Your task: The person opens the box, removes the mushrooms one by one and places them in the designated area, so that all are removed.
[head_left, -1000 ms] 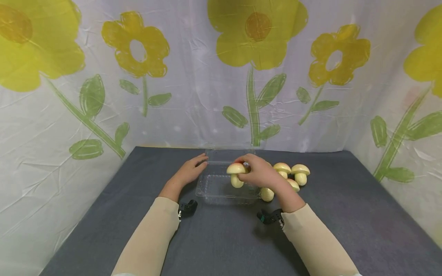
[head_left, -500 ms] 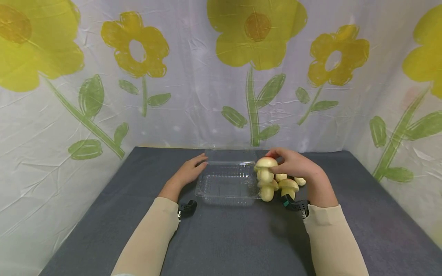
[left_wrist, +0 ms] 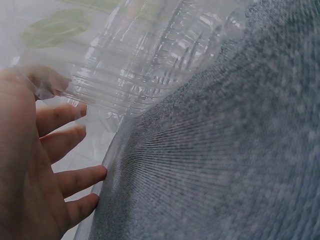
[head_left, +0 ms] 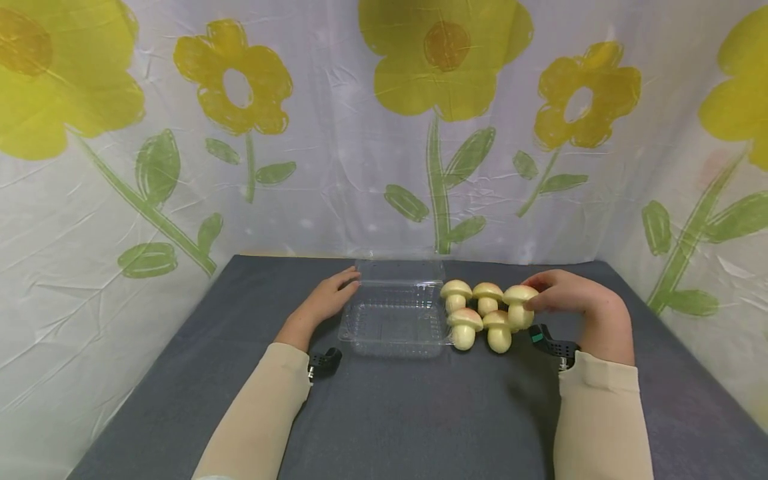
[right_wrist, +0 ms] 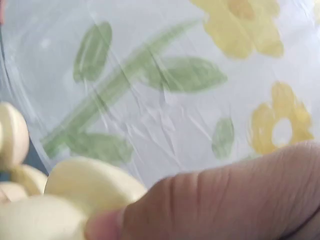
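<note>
My right hand [head_left: 564, 291] pinches a cream-coloured toy mushroom [head_left: 519, 296] at the right end of a group of mushrooms. In the right wrist view, the thumb [right_wrist: 190, 207] presses against the pale mushroom [right_wrist: 92, 180]; the other fingers are mostly hidden. A transparent plastic clamshell box [head_left: 393, 343] stands with its lid raised, left of the mushrooms. My left hand [head_left: 327, 297] rests at the left side of the box with its fingers extended. The left wrist view shows the clear rim of the box [left_wrist: 125, 95] overlapping the thumb and index finger of that hand [left_wrist: 35, 165].
Several more mushrooms [head_left: 465, 333] stand close together just right of the box. Beneath everything lies a dark grey tabletop [head_left: 420, 420]. A white curtain [head_left: 336, 147] printed with yellow flowers closes off the back and both sides.
My right hand has travelled rightward with the mushroom, from over the box, past the other mushrooms, to the right end of the group. The left hand and the box have stayed put.
</note>
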### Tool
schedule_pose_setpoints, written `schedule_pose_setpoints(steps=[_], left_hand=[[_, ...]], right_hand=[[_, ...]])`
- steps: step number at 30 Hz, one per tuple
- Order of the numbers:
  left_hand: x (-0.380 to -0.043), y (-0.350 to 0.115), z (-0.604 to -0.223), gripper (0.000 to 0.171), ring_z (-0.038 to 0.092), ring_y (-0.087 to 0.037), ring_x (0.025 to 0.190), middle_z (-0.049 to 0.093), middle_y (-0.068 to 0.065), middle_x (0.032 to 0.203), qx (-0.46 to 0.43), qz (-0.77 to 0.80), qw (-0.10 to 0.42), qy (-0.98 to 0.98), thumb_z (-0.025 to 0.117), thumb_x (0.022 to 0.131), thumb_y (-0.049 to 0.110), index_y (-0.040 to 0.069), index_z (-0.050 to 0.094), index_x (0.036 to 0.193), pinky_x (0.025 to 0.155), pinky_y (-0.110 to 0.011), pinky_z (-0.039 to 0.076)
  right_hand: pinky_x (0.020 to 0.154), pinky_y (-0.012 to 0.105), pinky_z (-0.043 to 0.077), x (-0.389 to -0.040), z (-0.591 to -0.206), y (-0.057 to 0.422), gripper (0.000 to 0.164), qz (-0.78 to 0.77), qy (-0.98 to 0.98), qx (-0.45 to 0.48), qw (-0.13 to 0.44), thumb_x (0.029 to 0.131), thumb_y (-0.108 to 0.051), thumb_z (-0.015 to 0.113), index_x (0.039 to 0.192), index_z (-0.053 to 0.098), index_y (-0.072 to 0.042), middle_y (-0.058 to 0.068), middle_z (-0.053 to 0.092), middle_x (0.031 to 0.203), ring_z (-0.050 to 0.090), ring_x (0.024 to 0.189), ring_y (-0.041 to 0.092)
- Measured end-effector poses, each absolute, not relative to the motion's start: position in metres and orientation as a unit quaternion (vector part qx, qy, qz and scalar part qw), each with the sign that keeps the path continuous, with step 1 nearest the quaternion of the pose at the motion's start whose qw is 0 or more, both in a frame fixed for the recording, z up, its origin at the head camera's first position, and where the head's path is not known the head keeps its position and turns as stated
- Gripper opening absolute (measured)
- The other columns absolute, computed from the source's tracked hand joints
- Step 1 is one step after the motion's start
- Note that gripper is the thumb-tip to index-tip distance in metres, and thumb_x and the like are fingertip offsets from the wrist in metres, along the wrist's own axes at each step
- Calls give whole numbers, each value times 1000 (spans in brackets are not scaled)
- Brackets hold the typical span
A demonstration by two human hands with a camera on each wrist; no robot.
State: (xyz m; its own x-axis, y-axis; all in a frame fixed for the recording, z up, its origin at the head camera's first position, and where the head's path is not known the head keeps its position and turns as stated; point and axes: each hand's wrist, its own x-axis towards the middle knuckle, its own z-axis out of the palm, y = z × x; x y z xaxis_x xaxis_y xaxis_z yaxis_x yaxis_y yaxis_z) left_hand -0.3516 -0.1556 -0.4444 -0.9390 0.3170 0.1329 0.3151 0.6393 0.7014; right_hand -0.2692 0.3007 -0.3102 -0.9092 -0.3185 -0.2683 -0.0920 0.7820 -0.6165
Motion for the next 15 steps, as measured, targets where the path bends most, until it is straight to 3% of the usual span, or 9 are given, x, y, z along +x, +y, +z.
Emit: schedule_pose_setpoints(steps=[4, 9, 15], left_hand=[[-350, -156, -444, 53, 30, -36, 151, 25, -10, 168, 172, 384, 4, 907, 45, 111, 36, 8, 43, 157, 120, -59, 29], [-349, -155, -442, 53, 29, -37, 151, 25, -11, 168, 174, 384, 3, 907, 45, 111, 36, 7, 44, 157, 119, -60, 29], [-349, -154, -440, 52, 29, -36, 151, 26, -11, 168, 172, 388, 4, 906, 46, 111, 34, 7, 45, 156, 120, -59, 28]], right_hand=[[96, 51, 53, -268, -317, 314, 62, -317, 923, -72, 204, 96, -20, 68, 143, 47, 14, 16, 62, 120, 60, 110, 30], [91, 49, 53, -269, -324, 325, 56, -321, 918, -29, 230, 93, -16, 69, 139, 51, 11, 8, 61, 100, 58, 100, 29], [81, 42, 54, -273, -339, 329, 48, -347, 903, 2, 252, 88, -8, 63, 133, 57, 8, 5, 59, 97, 55, 81, 21]])
